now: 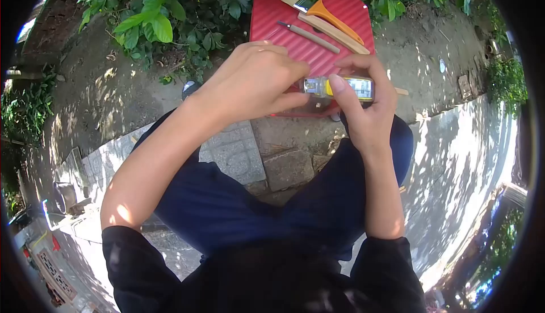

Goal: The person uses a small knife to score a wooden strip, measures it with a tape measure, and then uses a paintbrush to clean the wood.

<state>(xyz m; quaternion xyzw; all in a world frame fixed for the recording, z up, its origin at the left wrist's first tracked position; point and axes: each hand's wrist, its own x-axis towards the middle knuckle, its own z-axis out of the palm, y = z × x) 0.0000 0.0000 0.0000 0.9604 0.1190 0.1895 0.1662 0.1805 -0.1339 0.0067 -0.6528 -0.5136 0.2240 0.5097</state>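
A small, clear plastic object with a yellow band and a printed, shiny body lies across my right hand, whose thumb presses on it while the fingers curl around its far end. My left hand is closed, with its thumb and forefinger at the object's clear left end. Just beyond my hands is a red ribbed stool top. On it lie a flat paintbrush with an orange handle, a pale wooden strip and a thin grey-brown stick-like tool with a dark tip.
Leafy bushes hang over the stool's far edge. Bare soil surrounds it, with grey paving and a stone slab between my knees. A sunlit concrete path runs along the right.
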